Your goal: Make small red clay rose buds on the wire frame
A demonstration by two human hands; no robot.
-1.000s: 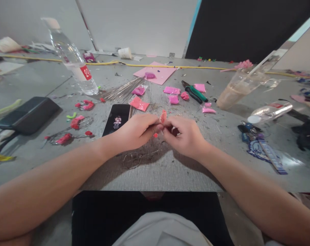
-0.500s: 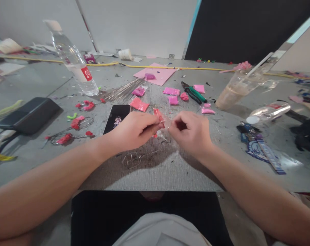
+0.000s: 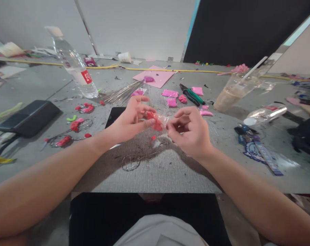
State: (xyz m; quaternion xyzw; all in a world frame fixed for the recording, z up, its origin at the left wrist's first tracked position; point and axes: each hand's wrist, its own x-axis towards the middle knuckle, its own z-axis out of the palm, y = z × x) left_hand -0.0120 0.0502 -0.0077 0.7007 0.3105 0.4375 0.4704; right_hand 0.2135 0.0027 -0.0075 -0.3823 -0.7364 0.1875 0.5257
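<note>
Between my hands, over the middle of the table, is a lump of red clay (image 3: 155, 121) with a clear plastic bag (image 3: 164, 119) stuck to it. My left hand (image 3: 131, 119) holds the clay between its thumb and fingers, the other fingers partly spread. My right hand (image 3: 191, 131) pinches the bag's edge, fingers curled in. Below the hands a bent wire frame (image 3: 131, 162) lies on the table beside a small red crumb (image 3: 153, 137). A phone (image 3: 114, 115) is partly hidden under my left hand.
Pink clay packets (image 3: 169, 93) and green-handled pliers (image 3: 193, 95) lie beyond my hands, near a bundle of wires (image 3: 125, 93). A water bottle (image 3: 78, 70) stands left; a drink cup (image 3: 230, 94) stands right. Wire pieces with red clay (image 3: 75, 125) lie left, near a black device (image 3: 29, 117).
My left hand's fingers have opened and lifted, showing more of the red clay. A red crumb now shows on the table below. My right hand keeps its pinch on the bag.
</note>
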